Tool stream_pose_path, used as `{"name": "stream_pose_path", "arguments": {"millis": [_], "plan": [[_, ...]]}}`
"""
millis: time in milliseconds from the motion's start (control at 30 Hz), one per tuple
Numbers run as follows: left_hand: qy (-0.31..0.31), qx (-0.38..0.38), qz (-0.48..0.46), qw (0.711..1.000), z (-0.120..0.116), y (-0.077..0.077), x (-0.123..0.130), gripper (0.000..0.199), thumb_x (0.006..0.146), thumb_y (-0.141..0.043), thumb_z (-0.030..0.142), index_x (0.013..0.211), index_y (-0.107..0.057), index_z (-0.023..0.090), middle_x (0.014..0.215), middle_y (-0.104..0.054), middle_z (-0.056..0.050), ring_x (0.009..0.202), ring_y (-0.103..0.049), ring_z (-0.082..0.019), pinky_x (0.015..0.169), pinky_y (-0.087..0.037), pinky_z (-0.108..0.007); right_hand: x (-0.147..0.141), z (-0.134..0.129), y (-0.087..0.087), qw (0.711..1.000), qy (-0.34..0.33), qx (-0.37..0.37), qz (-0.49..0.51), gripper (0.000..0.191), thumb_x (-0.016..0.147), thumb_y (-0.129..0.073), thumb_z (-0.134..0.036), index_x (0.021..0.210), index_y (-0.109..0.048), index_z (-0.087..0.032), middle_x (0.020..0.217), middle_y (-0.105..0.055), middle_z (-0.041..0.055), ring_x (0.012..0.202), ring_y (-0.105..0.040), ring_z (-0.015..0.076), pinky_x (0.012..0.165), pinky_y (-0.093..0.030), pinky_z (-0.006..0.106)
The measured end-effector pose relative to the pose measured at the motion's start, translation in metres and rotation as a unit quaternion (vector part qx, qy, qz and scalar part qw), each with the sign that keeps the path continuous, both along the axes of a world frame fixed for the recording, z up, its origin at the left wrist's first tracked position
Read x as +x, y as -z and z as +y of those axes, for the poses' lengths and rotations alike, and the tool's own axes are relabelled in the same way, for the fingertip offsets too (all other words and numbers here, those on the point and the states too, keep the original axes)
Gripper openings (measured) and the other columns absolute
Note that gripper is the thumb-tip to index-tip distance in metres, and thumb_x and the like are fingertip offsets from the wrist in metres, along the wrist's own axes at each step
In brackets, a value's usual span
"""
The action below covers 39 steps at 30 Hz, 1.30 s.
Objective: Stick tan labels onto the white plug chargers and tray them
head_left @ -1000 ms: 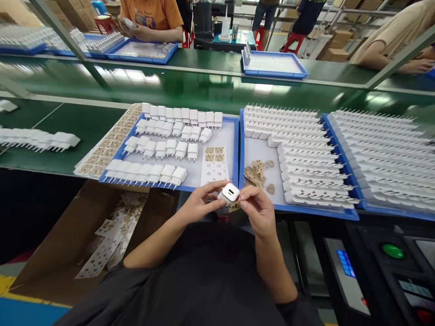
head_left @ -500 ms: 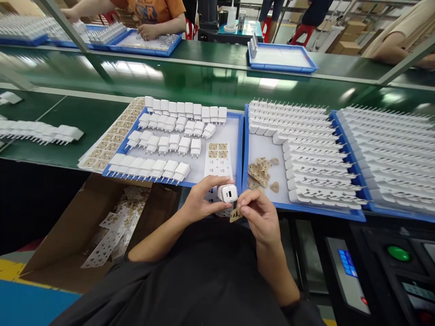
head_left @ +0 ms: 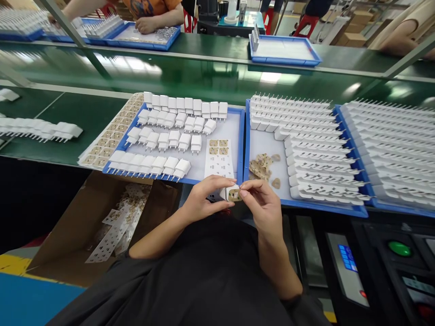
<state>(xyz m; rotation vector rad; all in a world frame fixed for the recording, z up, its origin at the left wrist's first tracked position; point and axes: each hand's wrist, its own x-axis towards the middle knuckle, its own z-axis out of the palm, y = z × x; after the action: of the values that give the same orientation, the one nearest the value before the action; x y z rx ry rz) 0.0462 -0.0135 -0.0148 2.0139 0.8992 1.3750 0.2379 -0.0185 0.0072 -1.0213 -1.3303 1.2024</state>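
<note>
Between its thumb and fingers my left hand [head_left: 202, 199] grips a white USB charger [head_left: 224, 193], port end turned to the right. My right hand [head_left: 261, 201] pinches the edge of a tan sticker [head_left: 234, 195] with cutouts, which lies over the charger's port face. Just beyond the hands, a white sticker sheet [head_left: 219, 160] with several tan stickers left on it rests in a blue tray [head_left: 240, 140]. Rows of white plug chargers [head_left: 170, 141] fill much of that tray. Crumpled tan sticker pieces [head_left: 261, 166] lie in the tray to the right [head_left: 268, 140].
Packed chargers [head_left: 326, 154] stand in the right trays. A stack of sticker sheets [head_left: 113, 131] sits left. Below is a cardboard box [head_left: 68, 240] of scrap sheets. A machine with a green button [head_left: 399, 248] stands at right. Across the green line, a co-worker's hand [head_left: 146, 25] rests over a tray.
The sticker in my right hand has moved up and left from beside the charger onto its port face. My left hand still holds the charger.
</note>
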Motion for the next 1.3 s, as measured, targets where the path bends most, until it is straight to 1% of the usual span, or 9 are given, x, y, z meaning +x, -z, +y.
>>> {"name": "stream_pose_path", "arguments": {"millis": [400,567,833,933,1033,1100,1133,1233,1300], "plan": [[-0.002,-0.01,0.001,1.0,-0.002,0.0,0.0,0.045,0.086,-0.081,0.028,0.128,-0.066,0.024,0.119,-0.076,-0.011,0.109,-0.072,-0.024,0.095,-0.058,-0.038,-0.001,-0.001,0.0,1.0,0.0,0.011,-0.023,0.002,0.093,-0.069,-0.025,0.091,-0.069,-0.026,0.088,-0.068,-0.0017,0.085,-0.065,0.0142,0.079,-0.052,0.026],[-0.005,-0.017,-0.001,1.0,-0.003,0.0,0.0,0.046,0.085,-0.082,0.028,0.129,-0.066,0.024,0.12,-0.076,-0.011,0.11,-0.072,-0.024,0.096,-0.058,-0.038,-0.005,-0.004,0.001,0.995,0.033,0.058,-0.069,0.002,0.093,-0.07,-0.024,0.093,-0.068,-0.026,0.087,-0.068,-0.0014,0.085,-0.066,0.0153,0.079,-0.053,0.029],[-0.011,-0.002,-0.003,1.0,-0.003,-0.002,0.001,0.046,0.086,-0.081,0.029,0.129,-0.066,0.025,0.119,-0.076,-0.01,0.108,-0.072,-0.023,0.095,-0.058,-0.037,-0.012,-0.006,-0.002,0.978,0.075,0.115,-0.157,0.006,0.092,-0.07,-0.023,0.09,-0.065,-0.024,0.084,-0.067,-0.0012,0.08,-0.065,0.0163,0.077,-0.054,0.033],[-0.016,0.007,0.002,1.0,-0.003,-0.001,0.0,0.045,0.087,-0.08,0.028,0.129,-0.066,0.025,0.121,-0.076,-0.011,0.109,-0.071,-0.023,0.096,-0.058,-0.037,-0.015,-0.006,-0.005,0.959,0.095,0.168,-0.208,0.007,0.092,-0.07,-0.021,0.09,-0.064,-0.024,0.082,-0.066,-0.0011,0.077,-0.063,0.016,0.075,-0.053,0.033],[-0.032,0.023,-0.003,0.999,-0.004,0.001,0.001,0.045,0.085,-0.082,0.026,0.127,-0.066,0.024,0.121,-0.076,-0.011,0.111,-0.071,-0.023,0.097,-0.058,-0.039,-0.015,-0.003,-0.004,0.943,0.135,0.192,-0.235,0.012,0.09,-0.071,-0.022,0.1,-0.065,-0.025,0.092,-0.066,0.0025,0.081,-0.061,0.0177,0.071,-0.054,0.033],[-0.047,0.031,-0.015,0.998,-0.005,0.002,0.003,0.046,0.082,-0.084,0.024,0.124,-0.066,0.023,0.12,-0.076,-0.012,0.113,-0.071,-0.024,0.099,-0.058,-0.041,-0.013,0.0,-0.001,0.955,0.161,0.152,-0.199,0.017,0.091,-0.069,-0.024,0.107,-0.064,-0.026,0.099,-0.063,0.0044,0.086,-0.061,0.0185,0.07,-0.055,0.032],[-0.053,0.035,-0.02,0.998,-0.006,0.002,0.004,0.047,0.081,-0.085,0.023,0.123,-0.065,0.023,0.119,-0.076,-0.013,0.114,-0.071,-0.024,0.1,-0.058,-0.042,-0.012,0.002,0.002,0.967,0.156,0.12,-0.164,0.016,0.092,-0.067,-0.025,0.108,-0.064,-0.027,0.1,-0.063,0.0045,0.088,-0.062,0.0185,0.071,-0.056,0.032],[-0.067,0.059,-0.02,0.996,-0.007,0.003,0.008,0.045,0.081,-0.085,0.021,0.121,-0.064,0.023,0.118,-0.076,-0.012,0.114,-0.071,-0.025,0.1,-0.058,-0.045,-0.01,0.005,0.008,0.997,0.057,0.04,-0.038,0.011,0.093,-0.063,-0.027,0.104,-0.065,-0.027,0.101,-0.064,0.0035,0.097,-0.064,0.0191,0.083,-0.057,0.032],[-0.076,0.077,-0.012,0.994,-0.006,0.003,0.01,0.045,0.082,-0.084,0.021,0.12,-0.063,0.024,0.118,-0.076,-0.012,0.114,-0.071,-0.025,0.098,-0.059,-0.045,-0.013,0.004,0.01,1.0,-0.002,0.021,0.019,0.011,0.092,-0.064,-0.026,0.103,-0.066,-0.027,0.106,-0.066,0.004,0.106,-0.064,0.0204,0.09,-0.056,0.034]]}}
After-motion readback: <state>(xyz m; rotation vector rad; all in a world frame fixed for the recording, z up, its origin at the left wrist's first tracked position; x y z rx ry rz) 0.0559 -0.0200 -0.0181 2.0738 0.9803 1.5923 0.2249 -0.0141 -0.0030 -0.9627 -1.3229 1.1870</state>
